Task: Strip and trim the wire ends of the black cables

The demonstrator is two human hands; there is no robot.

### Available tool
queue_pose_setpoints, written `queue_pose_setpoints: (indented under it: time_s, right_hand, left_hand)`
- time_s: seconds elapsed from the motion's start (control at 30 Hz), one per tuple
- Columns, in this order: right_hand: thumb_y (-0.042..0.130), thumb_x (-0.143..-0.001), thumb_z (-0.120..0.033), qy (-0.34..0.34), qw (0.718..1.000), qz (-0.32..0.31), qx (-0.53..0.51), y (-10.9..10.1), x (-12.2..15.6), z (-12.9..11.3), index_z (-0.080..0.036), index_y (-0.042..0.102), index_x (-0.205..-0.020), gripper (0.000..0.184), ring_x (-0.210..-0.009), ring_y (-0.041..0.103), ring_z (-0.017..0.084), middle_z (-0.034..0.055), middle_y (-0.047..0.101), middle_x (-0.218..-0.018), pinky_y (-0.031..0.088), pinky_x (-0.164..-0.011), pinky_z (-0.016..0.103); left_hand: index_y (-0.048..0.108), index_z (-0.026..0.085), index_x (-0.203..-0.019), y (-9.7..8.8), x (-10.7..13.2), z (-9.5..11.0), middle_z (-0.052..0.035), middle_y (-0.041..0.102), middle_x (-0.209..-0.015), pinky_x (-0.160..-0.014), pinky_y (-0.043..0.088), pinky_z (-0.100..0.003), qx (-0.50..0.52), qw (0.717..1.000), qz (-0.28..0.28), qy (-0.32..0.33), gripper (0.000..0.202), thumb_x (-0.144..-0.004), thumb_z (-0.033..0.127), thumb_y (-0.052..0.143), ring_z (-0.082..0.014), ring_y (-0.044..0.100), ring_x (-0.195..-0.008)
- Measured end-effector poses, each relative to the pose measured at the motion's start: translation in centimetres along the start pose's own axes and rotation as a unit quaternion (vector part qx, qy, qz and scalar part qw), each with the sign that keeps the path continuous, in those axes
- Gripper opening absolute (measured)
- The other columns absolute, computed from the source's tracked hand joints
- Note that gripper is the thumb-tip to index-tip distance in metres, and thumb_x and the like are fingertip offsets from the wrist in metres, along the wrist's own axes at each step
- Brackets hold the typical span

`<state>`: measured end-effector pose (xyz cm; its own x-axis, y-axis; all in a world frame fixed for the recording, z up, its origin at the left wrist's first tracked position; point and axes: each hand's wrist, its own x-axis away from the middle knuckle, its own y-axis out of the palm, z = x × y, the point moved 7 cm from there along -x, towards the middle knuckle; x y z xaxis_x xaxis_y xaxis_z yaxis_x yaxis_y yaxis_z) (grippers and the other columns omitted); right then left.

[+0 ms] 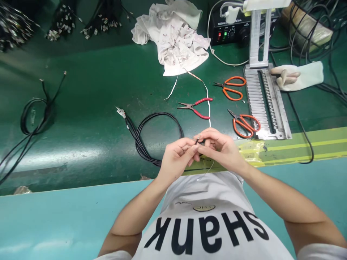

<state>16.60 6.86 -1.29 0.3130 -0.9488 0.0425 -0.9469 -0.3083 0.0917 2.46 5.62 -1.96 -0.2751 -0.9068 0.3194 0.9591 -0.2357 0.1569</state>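
Observation:
My left hand (176, 160) and my right hand (221, 148) meet over the bench's front edge, their fingertips pinching a thin black wire end (197, 141) between them. A thin white cable (208, 106) rises from the hands towards a crumpled cloth. Just beyond the hands lie red-handled pliers (195, 107) and orange-handled scissors (245, 125). Left of my left hand sits a coiled black cable (159, 139) ending in metal terminals (120, 112). The fingers hide the exact tip of the wire.
The green bench (81, 72) holds a crumpled white cloth (170, 39), second orange scissors (231, 87), a metal comb-like jig (264, 104), a white glove (298, 76), a black control unit (230, 30), another black cable coil (34, 115) and bundled wires (61, 23). Yellow tape (252, 151) lines the front edge.

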Motion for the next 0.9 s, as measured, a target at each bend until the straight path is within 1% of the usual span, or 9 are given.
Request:
queue_pose_setpoints:
  time_s: [0.1,0.23,0.33,0.43,0.53,0.63,0.77,0.83,0.9]
  right_hand:
    - [0.067,-0.093,-0.029,-0.065,0.983,-0.025,0.169,-2.9,0.9,-1.7,-0.024,0.070,-0.114,0.021,-0.070,0.056,0.012,0.0032,0.065,-0.094,0.048,-0.062,0.027]
    - [0.055,-0.099,-0.023,-0.097,0.878,-0.182,0.431,-3.6,2.6,-1.1,-0.028,0.073,-0.109,0.022,-0.085,0.062,0.017,0.0045,0.066,-0.102,0.047,-0.071,0.031]
    - [0.048,-0.102,-0.026,-0.100,0.816,-0.233,0.519,-3.1,3.0,-0.2,-0.028,0.072,-0.106,0.025,-0.086,0.060,0.019,0.0058,0.063,-0.103,0.044,-0.070,0.032]
    - [0.043,-0.103,-0.025,-0.107,0.791,-0.245,0.550,-3.0,2.4,-0.2,-0.023,0.067,-0.093,0.026,-0.088,0.059,0.021,0.0073,0.062,-0.102,0.046,-0.074,0.035]
    - [0.043,-0.103,-0.024,-0.079,0.842,-0.206,0.493,-5.4,1.1,-1.2,-0.021,0.060,-0.094,0.020,-0.094,0.060,0.020,0.0084,0.062,-0.110,0.048,-0.082,0.036]
    - [0.050,-0.101,-0.027,-0.063,0.924,-0.064,0.372,-10.2,-0.3,-3.2,-0.022,0.058,-0.095,0.011,-0.102,0.061,0.020,0.0084,0.062,-0.115,0.049,-0.088,0.037]
    - [0.058,-0.097,-0.036,-0.033,0.978,0.126,0.165,-15.5,-0.1,-4.3,-0.024,0.056,-0.100,0.012,-0.071,0.058,0.015,0.0052,0.066,-0.099,0.048,-0.059,0.029]
    - [0.062,-0.095,-0.038,-0.025,0.983,0.131,0.128,-15.6,0.4,-4.6,-0.024,0.057,-0.098,0.015,-0.065,0.057,0.014,0.0026,0.065,-0.087,0.047,-0.055,0.027]
    - [0.065,-0.093,-0.038,-0.002,0.985,0.051,0.165,-13.9,0.5,-4.7,-0.023,0.061,-0.095,0.015,-0.066,0.060,0.015,0.0023,0.067,-0.081,0.049,-0.057,0.028]
  left_hand:
    - [0.068,0.014,-0.092,-1.0,0.1,0.2,-0.0010,0.064,-0.063,-0.048,0.033,-0.021,0.026,0.999,0.021,0.008,0.024,-0.090,0.038,0.069,-0.0076,0.046,-0.049]
    - [0.068,0.014,-0.092,-1.1,0.1,-0.1,-0.0003,0.062,-0.061,-0.048,0.029,-0.021,0.066,0.998,0.012,-0.003,0.020,-0.091,0.035,0.068,-0.0071,0.043,-0.050]
    - [0.068,0.014,-0.091,-0.8,0.0,-0.3,-0.0006,0.061,-0.060,-0.047,0.027,-0.021,0.069,0.997,0.013,-0.010,0.021,-0.090,0.035,0.069,-0.0073,0.042,-0.049]
    - [0.067,0.014,-0.090,-0.8,0.1,-0.2,-0.0006,0.060,-0.059,-0.047,0.025,-0.021,0.071,0.997,0.018,-0.014,0.023,-0.088,0.036,0.070,-0.0072,0.041,-0.049]
    - [0.067,0.014,-0.090,-1.1,0.6,0.1,-0.0004,0.060,-0.058,-0.047,0.024,-0.020,0.078,0.997,0.022,-0.017,0.023,-0.088,0.037,0.070,-0.0068,0.040,-0.049]
    - [0.067,0.014,-0.089,-1.3,1.0,0.2,-0.0005,0.059,-0.058,-0.047,0.023,-0.020,0.089,0.996,0.017,-0.023,0.023,-0.089,0.037,0.070,-0.0065,0.040,-0.049]
    - [0.066,0.013,-0.089,-1.2,1.1,0.1,-0.0010,0.060,-0.059,-0.048,0.024,-0.020,0.092,0.995,0.009,-0.033,0.026,-0.088,0.039,0.070,-0.0066,0.039,-0.050]
    - [0.066,0.013,-0.089,-1.2,1.0,0.1,-0.0012,0.060,-0.059,-0.048,0.025,-0.021,0.091,0.995,0.010,-0.037,0.028,-0.087,0.041,0.071,-0.0067,0.039,-0.049]
    - [0.066,0.013,-0.088,-1.1,0.8,0.2,-0.0011,0.060,-0.058,-0.047,0.025,-0.020,0.090,0.995,0.014,-0.039,0.030,-0.086,0.042,0.072,-0.0067,0.039,-0.049]
